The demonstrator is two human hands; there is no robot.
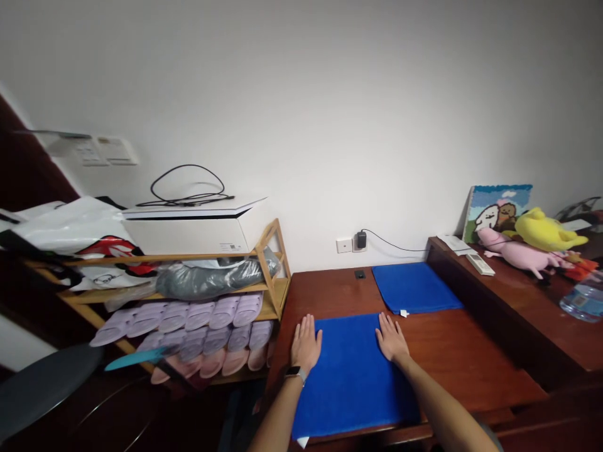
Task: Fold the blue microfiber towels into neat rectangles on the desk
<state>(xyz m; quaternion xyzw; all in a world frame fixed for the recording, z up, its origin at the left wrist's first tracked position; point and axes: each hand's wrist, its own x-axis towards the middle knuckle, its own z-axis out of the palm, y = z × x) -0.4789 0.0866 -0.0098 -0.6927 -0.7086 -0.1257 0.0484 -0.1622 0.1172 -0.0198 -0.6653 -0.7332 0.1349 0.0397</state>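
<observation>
A blue towel (351, 376) lies flat on the brown wooden desk (325, 292), its near edge close to the front of the desktop. My left hand (306, 345) rests palm down at its far left corner, fingers stretched out and pointing away from me; a watch is on that wrist. At the far right corner my right hand (391, 338) lies flat too, with the fingers slightly spread. Neither hand holds anything. Behind and to the right, a second blue towel (414, 287) is laid flat near the wall, a small white tag at its front edge.
To the left stands a wooden rack (271, 270) with rows of slippers (188, 317) and a white box (188, 233) on top. A raised ledge (532, 314) on the right carries a remote (480, 264), plush toys (522, 251) and a water bottle (584, 302). A black charger (361, 239) is plugged into the wall.
</observation>
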